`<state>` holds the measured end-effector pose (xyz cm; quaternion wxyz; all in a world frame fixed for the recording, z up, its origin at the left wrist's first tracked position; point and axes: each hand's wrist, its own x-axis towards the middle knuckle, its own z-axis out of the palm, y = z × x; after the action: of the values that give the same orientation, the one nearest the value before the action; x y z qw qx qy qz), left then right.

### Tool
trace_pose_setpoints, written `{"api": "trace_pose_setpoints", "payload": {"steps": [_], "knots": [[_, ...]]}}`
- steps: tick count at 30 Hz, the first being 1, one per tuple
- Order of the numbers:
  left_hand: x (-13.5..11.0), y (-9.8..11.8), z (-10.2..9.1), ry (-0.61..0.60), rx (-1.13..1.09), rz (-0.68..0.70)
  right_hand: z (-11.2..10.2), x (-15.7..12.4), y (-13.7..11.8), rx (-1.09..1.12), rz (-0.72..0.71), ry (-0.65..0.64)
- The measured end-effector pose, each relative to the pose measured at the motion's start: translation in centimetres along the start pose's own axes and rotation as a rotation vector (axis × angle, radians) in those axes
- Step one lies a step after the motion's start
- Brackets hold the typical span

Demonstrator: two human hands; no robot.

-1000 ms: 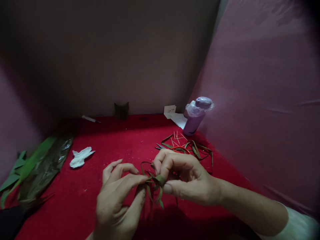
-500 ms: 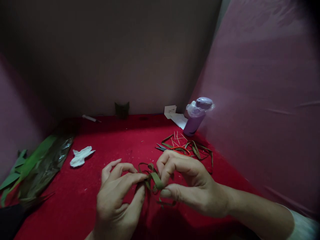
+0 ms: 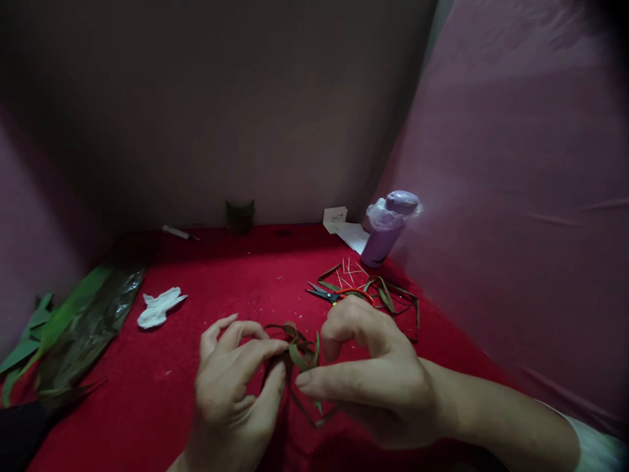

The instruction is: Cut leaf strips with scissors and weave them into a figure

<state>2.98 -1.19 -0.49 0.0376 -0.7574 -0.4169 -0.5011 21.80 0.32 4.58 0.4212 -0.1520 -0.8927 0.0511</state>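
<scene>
While looped, green strip (image 3: 297,358): lower centre of frame.
Left hand (image 3: 230,385): pinching gathered strip.
Right hand (image 3: 386,373): curled alongside; cannot tell if gripping.
Strip loops: may unravel if pinched loosely.

The one view looks from the person's head, facing forward and tilted down over the red-covered bench (image 3: 147,400). The left hand (image 3: 230,387) and right hand (image 3: 381,377) are nearest the lens, filling the lower centre of the frame. Beyond the bench's far edge, the grey back wall (image 3: 236,98), nearly square-on, takes up the upper half; pinkish side walls (image 3: 506,196) slant away along the frame's left and right edges.
</scene>
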Motion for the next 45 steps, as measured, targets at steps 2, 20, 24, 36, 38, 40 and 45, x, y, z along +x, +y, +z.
{"api": "trace_pose_setpoints", "payload": {"steps": [2,20,24,36,38,40,45], "knots": [[0.0,0.0,-0.1,-0.009,-0.009,0.0,0.0,0.1,0.0,-0.125,-0.123,0.042],[-0.8,-0.5,0.1,-0.03,-0.466,-0.367,2.2,-1.9,1.7,-0.224,-0.172,0.103],[-0.5,-0.5,-0.1,-0.04,-0.548,-0.445,2.0,-1.7,1.7,-0.073,0.079,0.143],[0.1,-0.9,-0.9,-0.011,-0.292,0.038,3.3,-2.0,2.1,-0.375,-0.174,0.169],[0.2,-1.1,-1.2,-0.044,-0.22,0.104,3.2,-2.2,2.2,-0.404,-0.191,0.194],[0.3,-1.3,-1.6,-0.103,-0.141,0.172,2.9,-2.3,2.1,-0.423,-0.189,0.211],[0.4,-1.4,-1.9,-0.163,-0.002,0.219,2.4,-2.5,2.0,-0.495,-0.189,0.186]]}}
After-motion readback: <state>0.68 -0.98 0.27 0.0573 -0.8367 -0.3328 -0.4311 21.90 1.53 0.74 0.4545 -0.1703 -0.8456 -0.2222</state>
